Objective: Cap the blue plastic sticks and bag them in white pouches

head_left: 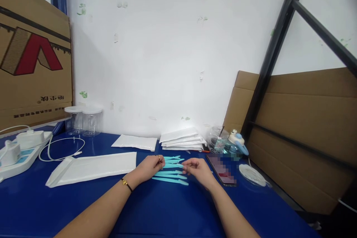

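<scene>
Several slim turquoise sticks, which look like eyebrow razors (pixel 170 180), lie roughly side by side on the blue tabletop (pixel 167 212). My right hand (pixel 198 171) is closed in a pinch on the wider right end of one eyebrow razor (pixel 174 165) in the middle of the row. At the left ends of the same row is my left hand (pixel 149 168), its fingers curled and pressed together. Its fingertips meet the razors there, and what they grip is partly hidden. A large white padded mailer (pixel 97 167) lies just left of that hand.
Behind the razors are a flat white packet (pixel 135 142) and a stack of white packets (pixel 182 139). On the right lie a phone (pixel 221 170), a cup (pixel 217 139) and a bottle (pixel 235 143). A power strip (pixel 28 152) and clear jars (pixel 92 122) stand left.
</scene>
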